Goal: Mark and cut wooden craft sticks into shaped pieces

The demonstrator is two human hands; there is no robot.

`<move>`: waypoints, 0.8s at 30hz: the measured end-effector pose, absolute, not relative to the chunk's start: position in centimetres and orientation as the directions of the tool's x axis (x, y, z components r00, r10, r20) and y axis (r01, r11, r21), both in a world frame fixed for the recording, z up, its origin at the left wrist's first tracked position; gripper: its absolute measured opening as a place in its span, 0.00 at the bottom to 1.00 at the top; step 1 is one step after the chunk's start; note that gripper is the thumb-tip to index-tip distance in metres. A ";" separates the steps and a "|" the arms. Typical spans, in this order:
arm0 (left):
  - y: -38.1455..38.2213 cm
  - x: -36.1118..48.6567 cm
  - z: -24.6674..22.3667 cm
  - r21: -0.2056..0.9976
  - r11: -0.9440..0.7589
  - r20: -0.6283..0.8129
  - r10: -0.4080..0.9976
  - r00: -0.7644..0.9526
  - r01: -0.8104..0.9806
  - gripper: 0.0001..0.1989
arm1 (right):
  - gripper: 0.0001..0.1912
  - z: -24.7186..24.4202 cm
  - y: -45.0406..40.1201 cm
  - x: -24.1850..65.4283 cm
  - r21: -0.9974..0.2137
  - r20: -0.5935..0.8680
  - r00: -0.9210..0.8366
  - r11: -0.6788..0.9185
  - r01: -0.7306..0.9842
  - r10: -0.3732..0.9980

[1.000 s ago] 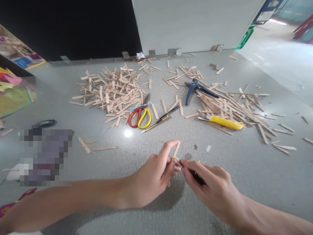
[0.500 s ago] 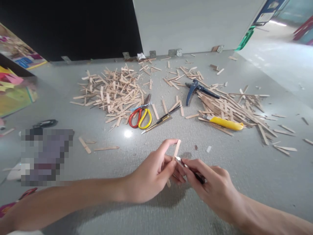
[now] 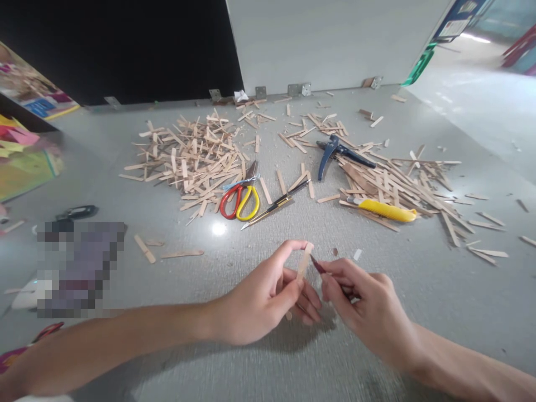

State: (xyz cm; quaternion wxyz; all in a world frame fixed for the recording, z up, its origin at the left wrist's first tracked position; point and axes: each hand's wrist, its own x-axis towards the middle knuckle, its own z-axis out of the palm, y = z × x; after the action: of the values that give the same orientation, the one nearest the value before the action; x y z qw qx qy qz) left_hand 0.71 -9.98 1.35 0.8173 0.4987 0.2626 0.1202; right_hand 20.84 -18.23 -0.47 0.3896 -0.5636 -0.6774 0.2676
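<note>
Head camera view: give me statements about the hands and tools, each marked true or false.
1. The left hand holds a flat pale wooden stick. True.
2. The right hand holds the yellow plastic cutter. False: it holds a slim dark pointed tool; the cutter lies by the right-hand heap of wooden sticks.
3. Scissors with one red and one yellow handle loop lie beside the left-hand heap of wooden sticks. True.
4. The dark blue pliers lie left of the scissors. False: they lie to the right.
</note>
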 end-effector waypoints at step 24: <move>-10.1 1.6 0.3 0.917 0.355 -0.334 0.430 0.839 0.184 0.07 | 0.10 -1.5 -17.0 20.9 -0.657 0.454 -0.048 0.371 0.656 0.890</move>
State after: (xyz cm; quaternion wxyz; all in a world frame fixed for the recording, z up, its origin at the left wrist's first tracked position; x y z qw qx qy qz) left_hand 1.59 -10.12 0.34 0.7765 0.5625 0.2727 0.0791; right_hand 20.93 -17.02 -1.51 0.4246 -0.5436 -0.7109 0.1374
